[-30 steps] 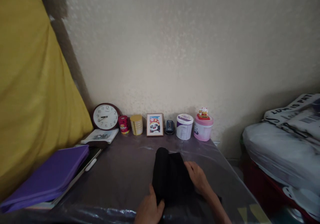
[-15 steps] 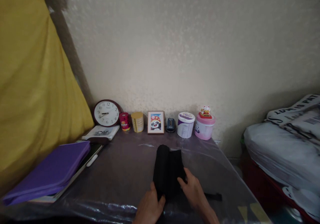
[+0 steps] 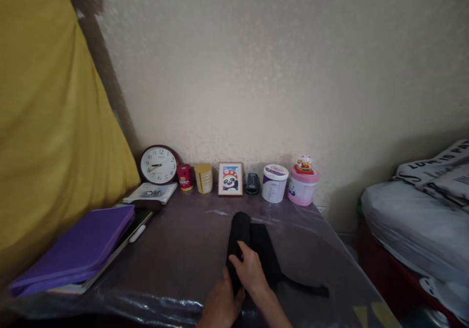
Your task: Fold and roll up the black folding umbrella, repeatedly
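A black fabric roll (image 3: 238, 230) lies on the plastic-covered table (image 3: 176, 250) in front of me, partly rolled up. Its flat part (image 3: 264, 250) spreads out to the right, and a thin black strap (image 3: 308, 288) trails from it across the table. My left hand (image 3: 220, 302) grips the near left end of the roll, thumb and fingers around it. Higher up, my right hand (image 3: 251, 272) is bent over the rolled part, its thumb and fingers closed on the fabric. The near end of the roll is hidden by both hands.
Along the wall stand a clock (image 3: 159, 164), a red can (image 3: 185, 177), a yellow-lidded jar (image 3: 204, 178), a panda picture frame (image 3: 230, 179), a small dark device (image 3: 252, 183) and two tubs (image 3: 274, 184). A purple folder (image 3: 76, 245) lies left, beside a yellow curtain (image 3: 54, 122).
My right hand has moved left from the flat part's right edge onto the rolled part. The flat part and strap now show more. My left hand stays at the near end.
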Tool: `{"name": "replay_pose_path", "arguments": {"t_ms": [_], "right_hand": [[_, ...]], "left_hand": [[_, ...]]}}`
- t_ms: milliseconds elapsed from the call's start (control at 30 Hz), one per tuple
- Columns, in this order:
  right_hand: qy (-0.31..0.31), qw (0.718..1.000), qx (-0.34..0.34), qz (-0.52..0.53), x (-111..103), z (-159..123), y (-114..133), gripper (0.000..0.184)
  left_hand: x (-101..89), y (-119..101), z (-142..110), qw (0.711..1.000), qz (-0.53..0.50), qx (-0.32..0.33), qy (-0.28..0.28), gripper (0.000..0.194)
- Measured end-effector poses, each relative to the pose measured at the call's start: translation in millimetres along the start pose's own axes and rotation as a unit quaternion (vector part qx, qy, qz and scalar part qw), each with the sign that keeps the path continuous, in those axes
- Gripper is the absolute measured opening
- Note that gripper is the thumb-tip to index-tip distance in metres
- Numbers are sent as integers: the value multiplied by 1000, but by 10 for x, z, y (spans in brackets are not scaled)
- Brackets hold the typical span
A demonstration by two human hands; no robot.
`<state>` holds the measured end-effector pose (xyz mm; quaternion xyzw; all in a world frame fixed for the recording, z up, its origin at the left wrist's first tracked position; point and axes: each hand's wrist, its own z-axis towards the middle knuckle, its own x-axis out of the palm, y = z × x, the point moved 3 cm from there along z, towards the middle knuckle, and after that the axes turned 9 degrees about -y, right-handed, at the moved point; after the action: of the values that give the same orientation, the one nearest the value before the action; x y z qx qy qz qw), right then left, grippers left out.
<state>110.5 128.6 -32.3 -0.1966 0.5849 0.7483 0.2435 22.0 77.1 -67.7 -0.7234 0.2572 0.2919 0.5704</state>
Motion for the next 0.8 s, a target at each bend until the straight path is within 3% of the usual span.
{"name": "replay_pose_path", "arguments": {"t_ms": [167,300,433,533,567,600,667,800], "right_hand": [[35,994,-47,-88,152,-67,24,42],[48,987,-84,-128,142,-95,95,37],[49,980,-114,-158,134,-120,131,29],[42,974,-142,-173,164,-163,122,25],[41,971,-152,-178,176,-180,117,24],[43,969,-163,-183,189,-198,114,23],[48,963,-182,-195,207,-229,106,21],[60,957,-202,-201,223,-259,70,25]], "left_hand": [[48,59,44,999,29,34,1,53],[25,82,27,998,-14,54,17,59],[-121,84,-32,981,-127,126,69,64],[-284,190,-9,982,-124,80,118,47],[-360,223,22,987,-103,71,102,40],[-468,229,66,991,-86,95,28,31],[-616,210,148,989,-81,112,-48,28],[-636,-1,308,974,-113,172,-98,35]]}}
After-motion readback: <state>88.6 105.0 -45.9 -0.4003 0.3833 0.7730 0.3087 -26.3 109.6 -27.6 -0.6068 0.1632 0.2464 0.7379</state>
